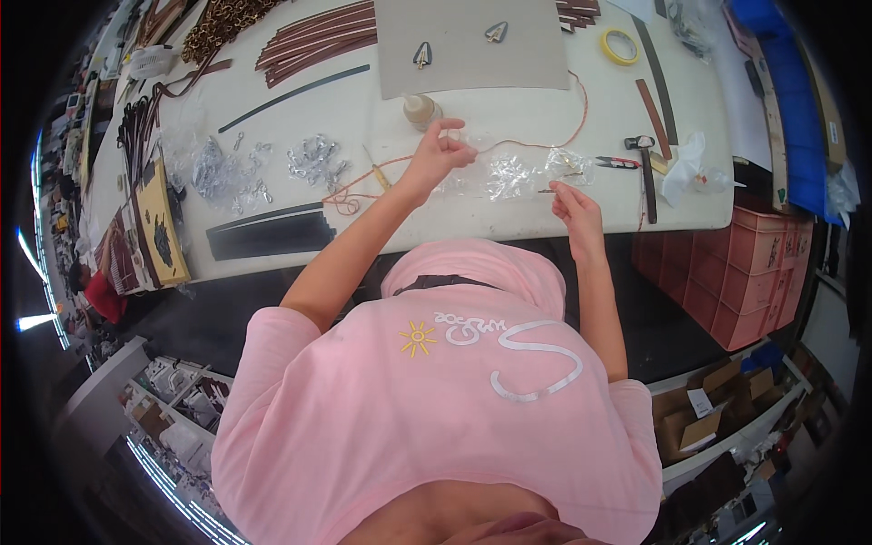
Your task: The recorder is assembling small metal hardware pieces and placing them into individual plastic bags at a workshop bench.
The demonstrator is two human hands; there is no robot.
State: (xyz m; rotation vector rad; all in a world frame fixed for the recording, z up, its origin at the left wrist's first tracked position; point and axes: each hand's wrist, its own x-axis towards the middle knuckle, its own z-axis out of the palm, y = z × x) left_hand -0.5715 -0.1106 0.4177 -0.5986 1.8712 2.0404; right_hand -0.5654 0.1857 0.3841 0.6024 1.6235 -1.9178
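Above the middle of the table is my left hand [440, 156], fingers bent and apart, with nothing visible in them. Just beyond it stands a small bottle [421, 111] with a pale nozzle and tan contents. My right hand [578, 218] is closed at the table's near edge, thumb and finger pinching a small, slender dark piece [547, 191] too small to name. Clear plastic bags of small shiny metal parts [509, 176] lie between the hands. An orange cord [581, 118] loops behind them. Left of my forearm rests an awl-like tool with a yellow handle [381, 177].
A grey board [472, 73] holds two triangular metal-and-dark pieces [422, 55]. Brown straps [318, 41], silver clasps [317, 161] and dark strips [272, 232] lie leftward. Rightward are red-handled snips [617, 163], a hammer [648, 177], yellow tape [619, 46] and pink crates [727, 272].
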